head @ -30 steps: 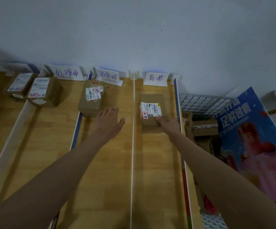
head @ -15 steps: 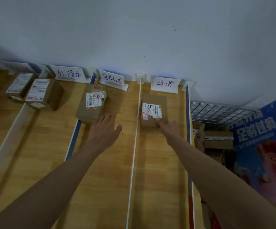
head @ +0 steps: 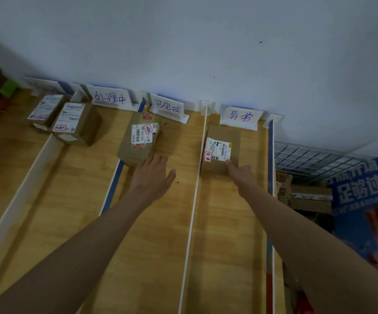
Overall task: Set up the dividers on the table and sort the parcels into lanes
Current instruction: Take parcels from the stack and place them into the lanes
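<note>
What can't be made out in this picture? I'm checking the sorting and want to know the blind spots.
All in the head view:
- Right hand fingers: mostly hidden at the near edge of the rightmost parcel; grip unclear.
- Parcel labels: print too small.
- Far-left lane sign: blurred, unreadable.
- Boxes under the wire shelf: dark, partly hidden by the poster.

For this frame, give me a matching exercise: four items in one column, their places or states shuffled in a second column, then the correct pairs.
Column 1
1. left hand
2. right hand
3. parcel with red sticker
4. wire rack

Column 2
A. in the rightmost lane, close to the white divider
B. beyond the table's right edge
C. fingers straight, at the near edge of the middle-lane parcel
D. touching the near right corner of a parcel

Pairs: 1-C, 2-D, 3-A, 4-B
</note>
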The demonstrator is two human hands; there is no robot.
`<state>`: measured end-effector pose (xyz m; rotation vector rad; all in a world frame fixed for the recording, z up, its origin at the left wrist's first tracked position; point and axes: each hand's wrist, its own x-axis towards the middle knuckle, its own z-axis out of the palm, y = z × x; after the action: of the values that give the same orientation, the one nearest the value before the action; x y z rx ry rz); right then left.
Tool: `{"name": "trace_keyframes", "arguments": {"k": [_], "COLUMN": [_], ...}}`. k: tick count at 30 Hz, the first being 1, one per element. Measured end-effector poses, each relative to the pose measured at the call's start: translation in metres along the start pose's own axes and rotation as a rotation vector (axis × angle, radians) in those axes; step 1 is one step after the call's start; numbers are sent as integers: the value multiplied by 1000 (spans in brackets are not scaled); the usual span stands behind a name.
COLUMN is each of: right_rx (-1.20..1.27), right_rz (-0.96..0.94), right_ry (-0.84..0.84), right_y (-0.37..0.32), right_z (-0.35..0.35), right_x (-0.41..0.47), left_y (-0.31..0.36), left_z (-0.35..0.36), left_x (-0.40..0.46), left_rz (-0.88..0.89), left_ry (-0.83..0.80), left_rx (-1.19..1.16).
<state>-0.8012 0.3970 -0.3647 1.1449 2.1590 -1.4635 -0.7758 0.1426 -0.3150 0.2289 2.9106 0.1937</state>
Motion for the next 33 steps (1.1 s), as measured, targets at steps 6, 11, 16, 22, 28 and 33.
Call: {"name": "trace_keyframes", "arguments": {"k": [6,11,16,22,28,33], "right_rx": [-242,-579,-762,-918,-976,-974], "right_rz": [-267,-670,-809,-939,-1057,-1142], "right_ry": [65,107,130,113,75,16], "right_y": [-23,-30,-33,-29,-25,-34], "right_z": [-23,-28,-7,47,118,184], "right_x": [-43,-105,-175,-264,-371,-455], "left_y": [-5,-21,-49,-111,-198,-272], "left_z": [-24,-50,-73,-107,-135,-156], "left_x": [-15,-40,-84,-162,-269,-355], "left_rz": [1,-36,-31,-78,-196,-295], "left_ry": [21,50,101,184,231,291], "left_rx": [-1,23,29,39,60,93]}}
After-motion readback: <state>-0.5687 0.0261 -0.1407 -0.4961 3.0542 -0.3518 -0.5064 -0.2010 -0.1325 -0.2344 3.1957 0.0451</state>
